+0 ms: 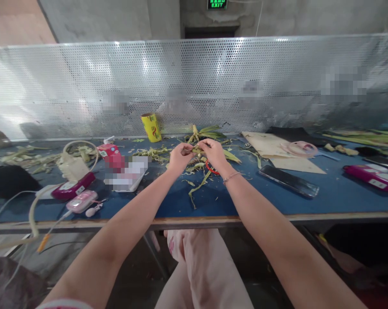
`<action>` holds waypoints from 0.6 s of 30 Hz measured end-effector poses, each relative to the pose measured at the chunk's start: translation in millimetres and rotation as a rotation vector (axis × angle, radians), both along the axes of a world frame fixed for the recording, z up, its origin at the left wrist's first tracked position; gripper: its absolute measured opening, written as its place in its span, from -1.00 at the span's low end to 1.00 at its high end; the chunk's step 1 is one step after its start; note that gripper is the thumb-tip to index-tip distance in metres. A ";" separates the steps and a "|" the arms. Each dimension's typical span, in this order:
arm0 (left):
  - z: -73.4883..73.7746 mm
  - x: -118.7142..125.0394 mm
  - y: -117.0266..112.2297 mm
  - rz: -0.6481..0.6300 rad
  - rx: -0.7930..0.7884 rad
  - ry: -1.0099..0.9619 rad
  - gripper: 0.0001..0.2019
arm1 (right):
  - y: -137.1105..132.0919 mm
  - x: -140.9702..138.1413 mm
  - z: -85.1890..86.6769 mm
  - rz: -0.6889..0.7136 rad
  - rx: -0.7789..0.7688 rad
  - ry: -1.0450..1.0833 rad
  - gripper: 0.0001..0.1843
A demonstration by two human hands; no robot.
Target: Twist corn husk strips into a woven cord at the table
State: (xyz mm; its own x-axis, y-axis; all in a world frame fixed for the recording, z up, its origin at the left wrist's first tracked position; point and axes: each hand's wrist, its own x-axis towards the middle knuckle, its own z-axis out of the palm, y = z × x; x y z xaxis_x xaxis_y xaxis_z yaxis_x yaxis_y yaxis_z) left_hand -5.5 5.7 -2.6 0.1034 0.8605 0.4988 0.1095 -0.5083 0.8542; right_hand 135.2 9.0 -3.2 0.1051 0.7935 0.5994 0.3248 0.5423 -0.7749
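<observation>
Bare forearms (123, 231) reach across the blue surface (261, 204) to where the left hand (180, 156) and right hand (214, 155) meet near scattered trimmings (155, 152), fingers apparently pinching a small plant piece (195, 148) between them — seemingly picking it apart, the next move calling for a careful pull.

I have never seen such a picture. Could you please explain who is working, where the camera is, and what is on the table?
There is no machine: the left hand and right hand are a person's own, bare. The camera is worn on that person's head, looking forward and down. The fingertips come close together above plant scraps; whatever they may pinch is too small to name. On the blue table there are also a yellow tube, a red carton and a phone. Behind stands a metal screen with many holes.
</observation>
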 end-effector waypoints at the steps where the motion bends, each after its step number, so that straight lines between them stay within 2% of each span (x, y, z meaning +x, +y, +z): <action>1: -0.1 0.1 -0.2 -0.001 0.006 0.000 -0.78 | -0.1 0.1 0.1 -0.002 -0.008 0.004 -0.79; 11: -2.3 -1.7 4.4 0.007 0.025 -0.022 -0.81 | 0.1 0.0 -0.8 0.052 -0.009 -0.034 -0.73; 15: -1.8 -2.2 4.7 0.008 0.027 -0.021 -0.83 | 6.5 -0.7 -6.9 0.083 -0.036 0.039 -0.72; 18: -1.5 -2.9 5.5 0.007 0.018 -0.017 -0.83 | 9.3 -2.4 -10.2 0.178 -0.088 0.163 -0.71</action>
State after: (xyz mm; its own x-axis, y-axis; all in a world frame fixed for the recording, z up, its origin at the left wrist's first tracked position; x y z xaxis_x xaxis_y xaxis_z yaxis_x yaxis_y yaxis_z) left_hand -8.4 11.2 -4.1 0.0884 0.8520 0.5160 0.0990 -0.5229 0.8466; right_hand 132.8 18.3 -13.5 0.0491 0.8567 0.5135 0.0970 0.5076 -0.8561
